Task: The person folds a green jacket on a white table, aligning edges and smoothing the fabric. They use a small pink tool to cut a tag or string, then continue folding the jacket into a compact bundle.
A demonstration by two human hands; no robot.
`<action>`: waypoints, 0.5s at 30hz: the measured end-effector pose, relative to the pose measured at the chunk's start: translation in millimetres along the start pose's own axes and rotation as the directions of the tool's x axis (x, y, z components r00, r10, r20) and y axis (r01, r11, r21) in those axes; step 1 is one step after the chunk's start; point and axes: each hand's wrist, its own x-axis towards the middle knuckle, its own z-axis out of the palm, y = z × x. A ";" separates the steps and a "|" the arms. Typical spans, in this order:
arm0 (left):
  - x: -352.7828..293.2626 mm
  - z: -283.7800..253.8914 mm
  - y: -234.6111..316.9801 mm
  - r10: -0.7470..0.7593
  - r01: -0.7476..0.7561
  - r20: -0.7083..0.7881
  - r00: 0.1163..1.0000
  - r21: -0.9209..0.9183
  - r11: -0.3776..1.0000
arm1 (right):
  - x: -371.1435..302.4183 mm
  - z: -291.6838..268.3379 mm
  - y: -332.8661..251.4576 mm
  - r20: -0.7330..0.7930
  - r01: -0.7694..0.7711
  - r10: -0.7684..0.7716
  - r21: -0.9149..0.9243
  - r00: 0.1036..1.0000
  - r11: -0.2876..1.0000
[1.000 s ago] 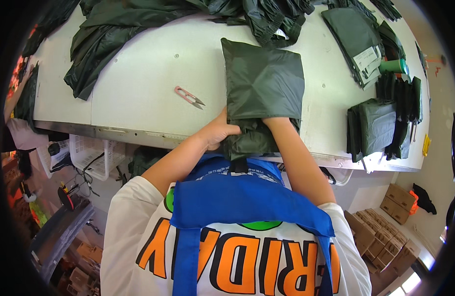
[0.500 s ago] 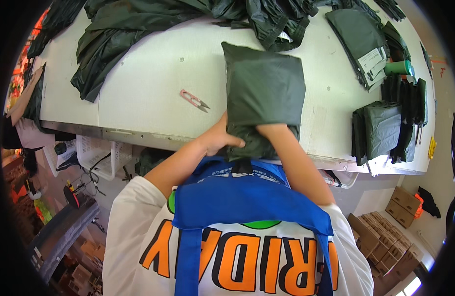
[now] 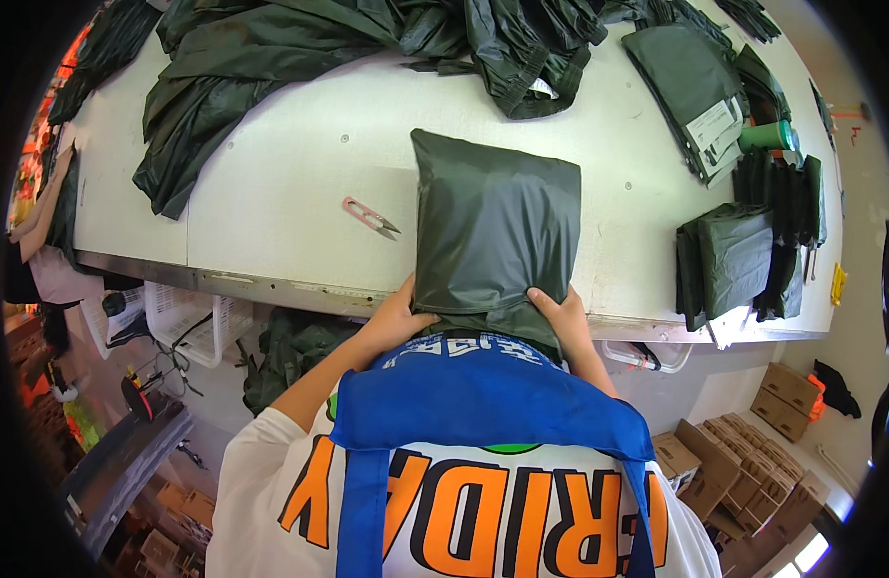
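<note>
A dark green fabric pouch, square and smooth, lies on the table at its near edge, right in front of me. Its lower end is folded and hangs over the edge against my blue apron. My left hand grips the lower left corner, thumb on top of the fabric. At the lower right corner my right hand holds the other side, its thumb pressed on the fold. The fingers beneath the pouch are mostly hidden. Thread snips with pink handles lie left of the pouch, touched by neither hand.
Dark green garments spread along the table's far side. At right stand folded pouches, flat pieces with white labels and a green cylinder. White baskets sit below the table's metal edge. Another person's arm shows at far left.
The pouch has come nearer to me and turned slightly. My right hand has shifted from the middle of the fold to the right corner; my left has moved out to the left corner.
</note>
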 end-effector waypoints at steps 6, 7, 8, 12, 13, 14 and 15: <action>54.1 -31.6 51.3 -0.008 0.106 0.151 0.989 -0.657 0.746 | 47.4 -17.7 -16.4 -0.336 0.204 -0.168 0.076 0.927 0.976; 63.7 -42.2 65.6 -0.001 0.087 0.123 0.992 -0.698 0.711 | 46.0 -18.2 -33.8 -0.351 0.200 -0.118 0.208 0.929 0.958; 70.1 -54.0 79.8 0.154 0.058 0.203 0.967 -0.764 0.642 | 41.7 -15.2 -45.9 -0.363 0.197 -0.065 0.338 0.929 0.920; 84.7 -38.6 99.3 0.126 -0.146 -0.077 0.989 -0.645 0.750 | -30.9 8.5 -13.2 0.315 -0.274 0.185 0.268 0.931 0.924; 88.5 -34.4 94.2 0.096 -0.159 -0.139 0.986 -0.565 0.810 | -37.8 12.6 -19.9 0.517 -0.013 0.052 -0.078 0.854 0.997; 99.2 -34.8 75.8 0.080 -0.136 -0.152 0.985 -0.409 0.902 | -40.7 7.4 -35.0 0.473 0.120 -0.062 -0.092 0.879 0.989; 114.2 -38.2 47.9 0.061 -0.104 -0.177 0.982 -0.242 0.965 | -37.5 0.6 -56.4 0.440 0.254 -0.181 -0.112 0.880 0.961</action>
